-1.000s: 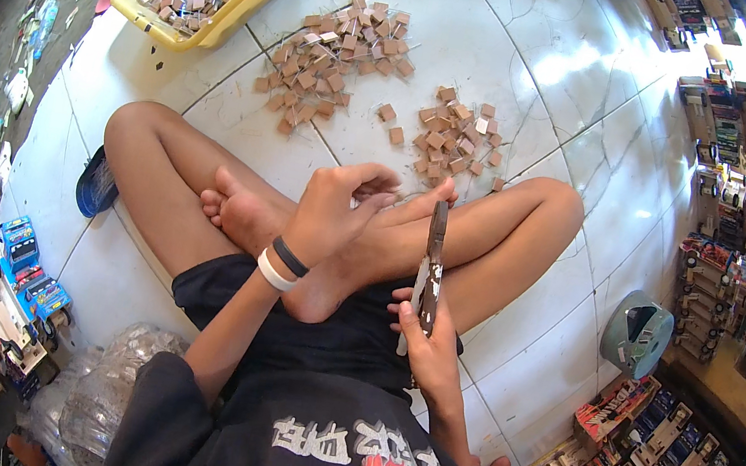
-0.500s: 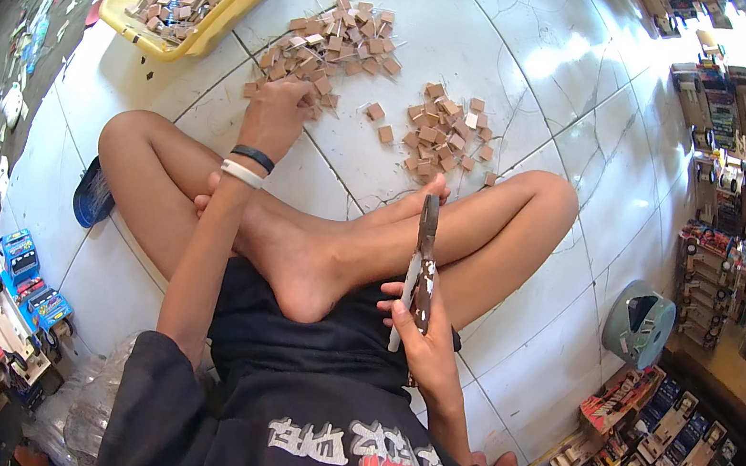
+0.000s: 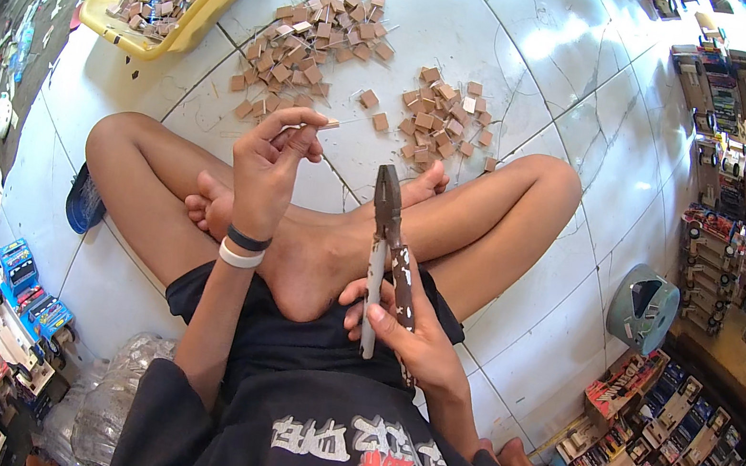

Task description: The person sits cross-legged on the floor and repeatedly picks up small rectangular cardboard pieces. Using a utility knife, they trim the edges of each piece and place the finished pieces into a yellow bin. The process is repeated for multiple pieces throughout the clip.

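Note:
Between the thumb and fingertips of my left hand (image 3: 269, 169) is a small brown block (image 3: 331, 124) with a thin pin-like wire sticking out. This hand is raised above my crossed legs, in front of the larger block pile (image 3: 315, 41). My right hand (image 3: 422, 342) is wrapped round the handles of a pair of pliers (image 3: 389, 199), whose brown and white paint is worn. The pliers point away from me, and their handles are spread a little. Beyond them lies a smaller block pile (image 3: 438, 122) on the white tiles.
A yellow basin (image 3: 136, 45) at the far left holds many more blocks. Toy trucks stand at the near left (image 3: 27, 287) and in rows at the near right (image 3: 649, 448). A greenish round tub (image 3: 646, 308) is at the right. A blue sandal (image 3: 87, 198) lies by my left knee.
My left hand has lifted off the larger pile and come nearer, now holding a block. In my right hand the pliers have swung leftward, and their handles have parted.

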Motion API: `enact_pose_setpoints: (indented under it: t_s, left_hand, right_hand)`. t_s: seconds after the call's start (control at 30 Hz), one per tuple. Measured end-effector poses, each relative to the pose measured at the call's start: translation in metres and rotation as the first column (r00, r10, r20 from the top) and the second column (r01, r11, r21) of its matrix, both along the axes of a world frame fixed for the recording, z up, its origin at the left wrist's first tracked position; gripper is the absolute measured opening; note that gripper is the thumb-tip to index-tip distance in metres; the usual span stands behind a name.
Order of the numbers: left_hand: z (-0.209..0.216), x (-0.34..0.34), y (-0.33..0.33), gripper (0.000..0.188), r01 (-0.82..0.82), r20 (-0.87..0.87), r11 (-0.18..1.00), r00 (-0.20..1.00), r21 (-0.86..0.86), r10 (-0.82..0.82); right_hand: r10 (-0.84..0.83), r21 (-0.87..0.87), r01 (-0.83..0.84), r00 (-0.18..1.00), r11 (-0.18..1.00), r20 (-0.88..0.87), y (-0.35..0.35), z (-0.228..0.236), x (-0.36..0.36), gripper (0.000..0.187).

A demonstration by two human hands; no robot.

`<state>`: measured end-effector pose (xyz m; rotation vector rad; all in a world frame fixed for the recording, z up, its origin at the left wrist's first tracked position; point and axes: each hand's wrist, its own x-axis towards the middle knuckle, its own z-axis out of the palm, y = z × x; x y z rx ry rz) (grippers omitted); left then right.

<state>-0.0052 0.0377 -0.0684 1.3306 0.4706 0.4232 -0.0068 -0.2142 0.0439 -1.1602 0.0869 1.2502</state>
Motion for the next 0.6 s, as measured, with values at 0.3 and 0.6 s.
enact_pose_setpoints:
  t_s: [0.3, 0.6]
  left_hand:
    - [0.024, -0.003, -0.025, 0.016, -0.015, -0.038, 0.988, 0.999, -0.153, 0.009]
    - [0.036, -0.013, -0.034, 0.027, 0.02, 0.044, 0.998, 0.999, -0.063, -0.017]
  right_hand:
    - [0.05, -0.003, -0.05, 0.996, 0.999, -0.07, 0.009, 0.008, 0.001, 0.076]
    - [0.116, -0.187, -0.064, 0.953, 0.98, 0.281, 0.015, 0.004, -0.009, 0.082]
